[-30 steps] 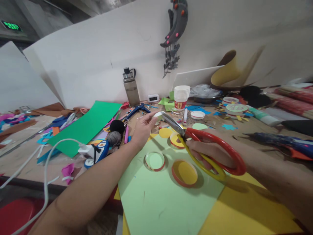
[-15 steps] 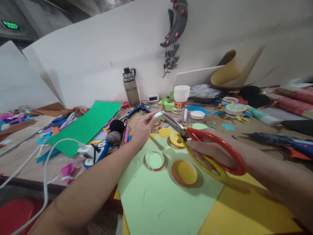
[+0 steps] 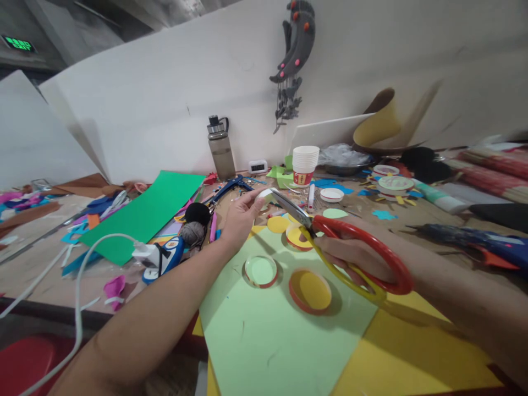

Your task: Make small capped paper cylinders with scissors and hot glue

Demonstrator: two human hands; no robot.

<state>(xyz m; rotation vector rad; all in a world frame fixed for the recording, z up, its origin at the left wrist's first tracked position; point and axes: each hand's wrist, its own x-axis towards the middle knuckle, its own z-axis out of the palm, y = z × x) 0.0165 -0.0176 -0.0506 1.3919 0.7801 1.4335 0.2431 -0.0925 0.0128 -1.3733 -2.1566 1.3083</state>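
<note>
My left hand (image 3: 243, 223) pinches a small white paper piece (image 3: 267, 193), possibly part of a cut cup, between thumb and fingers. Scissors (image 3: 304, 219) with one red and one yellow handle are gripped in my right hand (image 3: 350, 254). Their blades point up and left, with the tips at the white piece. Below the hands, a shallow round cup bottom lined in green (image 3: 261, 271) and one lined in yellow (image 3: 310, 291) lie on light green paper (image 3: 272, 335). Another yellow-lined cup bottom (image 3: 299, 237) sits under the blades, beside a yellow paper disc (image 3: 278, 224).
Stacked paper cups (image 3: 305, 165), a water bottle (image 3: 221, 148) and a small clock (image 3: 258, 167) stand along the wall. Green sheet (image 3: 144, 212), yarn balls (image 3: 193, 232) and a white cable (image 3: 78, 297) lie left. A glue gun (image 3: 466, 236) rests right.
The scissor blades look closer together at the white piece. Both hands keep nearly the same place; the view has shifted slightly.
</note>
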